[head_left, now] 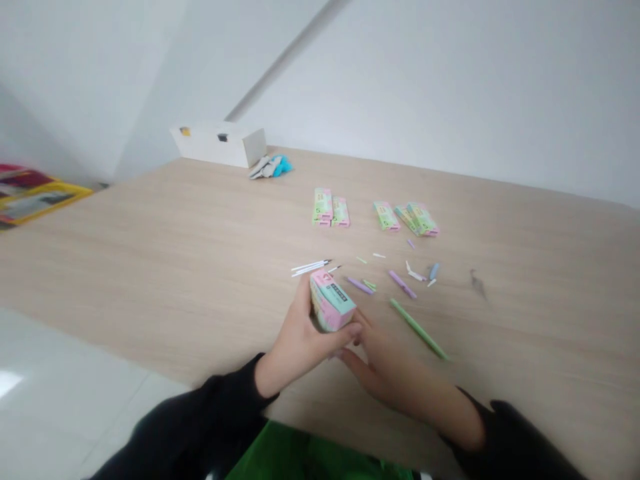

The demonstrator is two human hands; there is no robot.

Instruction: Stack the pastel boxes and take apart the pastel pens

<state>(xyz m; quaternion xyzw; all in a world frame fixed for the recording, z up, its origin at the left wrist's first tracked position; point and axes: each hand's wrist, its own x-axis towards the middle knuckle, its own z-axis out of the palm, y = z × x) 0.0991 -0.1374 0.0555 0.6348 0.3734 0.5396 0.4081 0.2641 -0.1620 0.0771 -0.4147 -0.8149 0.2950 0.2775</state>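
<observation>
Pastel box (334, 303) raised above table (150, 253), clasped between left hand's (300, 337) thumb and fingers. Right hand (383, 363) by its near end — grip hidden, cannot tell. Risk: over-tight squeeze could dent the carton — probably thin card.

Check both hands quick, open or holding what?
Left hand: holding the pastel box.
Right hand: close by it; contact and grip can't be told.

Indoor room, perhaps an office or workroom, plain white wall (450, 87), wood-grain worktop (200, 227), glossy tiled floor (75, 413)
</observation>
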